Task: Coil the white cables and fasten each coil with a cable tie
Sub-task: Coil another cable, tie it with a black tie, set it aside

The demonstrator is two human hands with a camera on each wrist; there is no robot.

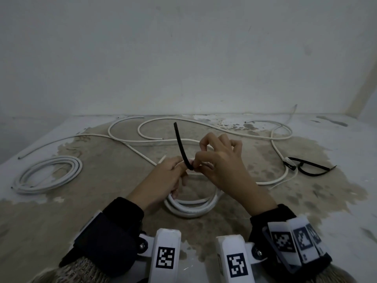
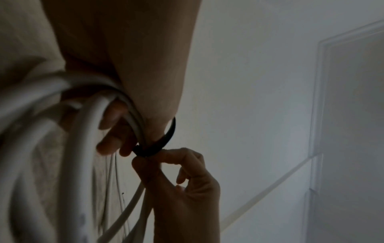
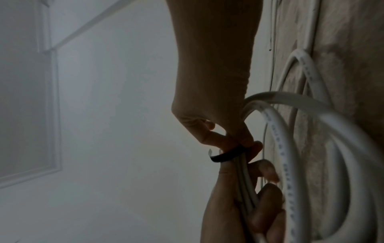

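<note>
Now the left hand (image 1: pixel 163 176) holds a white cable coil (image 1: pixel 191 207) near the middle of the frame, just above the worn surface (image 1: pixel 102 180). Its fingers are curled round the bunched strands, as the right wrist view shows. The right hand (image 1: pixel 222 162) pinches a black cable tie (image 1: pixel 181 146) with thumb and first finger, right where the tie wraps the coil. The long tail of the tie sticks up toward the wall (image 1: pixel 183 48).

At the left of the frame lies 1 more white coil (image 1: pixel 49 174), flat on the surface. Loose white cables (image 1: pixel 183 129) wind across the back. At the right lie more black ties (image 1: pixel 308 166), beside a loose cable.
</note>
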